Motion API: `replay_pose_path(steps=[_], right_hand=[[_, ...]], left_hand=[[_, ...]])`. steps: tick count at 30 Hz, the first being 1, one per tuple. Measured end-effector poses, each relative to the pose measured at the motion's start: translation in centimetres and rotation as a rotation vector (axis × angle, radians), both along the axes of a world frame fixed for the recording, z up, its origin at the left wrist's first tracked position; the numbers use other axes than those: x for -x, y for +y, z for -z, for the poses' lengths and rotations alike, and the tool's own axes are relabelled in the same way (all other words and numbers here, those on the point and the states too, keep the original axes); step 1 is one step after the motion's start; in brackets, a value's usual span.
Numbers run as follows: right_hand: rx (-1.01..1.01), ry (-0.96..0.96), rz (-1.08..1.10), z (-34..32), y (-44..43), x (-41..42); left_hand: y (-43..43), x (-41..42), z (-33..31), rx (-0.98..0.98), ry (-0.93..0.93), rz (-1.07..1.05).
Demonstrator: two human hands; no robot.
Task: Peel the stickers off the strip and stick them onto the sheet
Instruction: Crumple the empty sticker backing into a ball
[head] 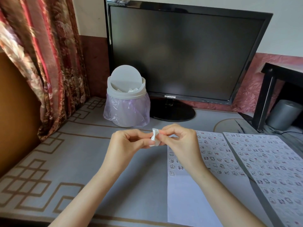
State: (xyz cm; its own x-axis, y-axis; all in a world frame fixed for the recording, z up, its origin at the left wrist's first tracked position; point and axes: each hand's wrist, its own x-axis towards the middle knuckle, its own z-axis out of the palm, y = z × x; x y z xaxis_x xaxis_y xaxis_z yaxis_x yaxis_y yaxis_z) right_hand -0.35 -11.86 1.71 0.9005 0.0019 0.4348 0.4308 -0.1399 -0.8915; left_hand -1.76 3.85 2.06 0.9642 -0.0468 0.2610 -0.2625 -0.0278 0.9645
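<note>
Both my hands are raised above the grey desk at the centre of the head view. Between them is a small crumpled white strip (155, 137). My left hand (127, 145) pinches its lower left side, and my right hand (178, 141) pinches its right edge with thumb and forefinger. A white sheet (193, 202) lies under my right forearm, its upper part covered with rows of small cartoon stickers, its lower part bare. A second sheet (268, 169) full of stickers lies to its right.
A small white swing-lid bin (126, 89) with a purple liner stands behind my hands. A dark monitor (185, 53) stands at the back. A patterned curtain (42, 63) hangs at the left; a black shelf frame (268, 95) and grey cylinder (283, 113) are at the right.
</note>
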Motion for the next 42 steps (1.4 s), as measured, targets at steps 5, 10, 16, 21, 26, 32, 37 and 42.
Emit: replay_pose_path(steps=[5,10,16,21,26,32,37,42], right_hand=[[0.061,-0.055,-0.122,1.2,0.0,0.6],[0.09,-0.012,-0.136,1.2,0.1,0.4],[0.029,-0.083,-0.079,0.3,1.2,-0.7],[0.038,-0.004,-0.123,-1.3,2.4,-1.9],[0.046,-0.078,-0.169,-2.2,3.8,-3.5],[0.181,-0.172,-0.061,-4.2,6.3,-6.7],[0.382,-0.159,0.262,-7.5,8.5,-11.4],[0.843,-0.136,0.365,-8.1,10.7,-14.6]], left_hand=[[-0.1,-0.3,0.1,0.052,-0.03,-0.101],[-0.3,-0.7,-0.3,0.055,-0.024,-0.086],[0.0,-1.4,-0.8,0.057,-0.004,-0.11],[1.8,-2.1,-2.2,-0.071,-0.053,-0.092],[3.5,-3.5,-3.4,-0.062,-0.077,-0.09],[5.0,-4.7,-2.7,0.2,-0.018,-0.197],[5.2,-4.9,-1.1,0.186,0.031,-0.241],[5.2,-4.3,0.6,0.085,0.1,-0.184]])
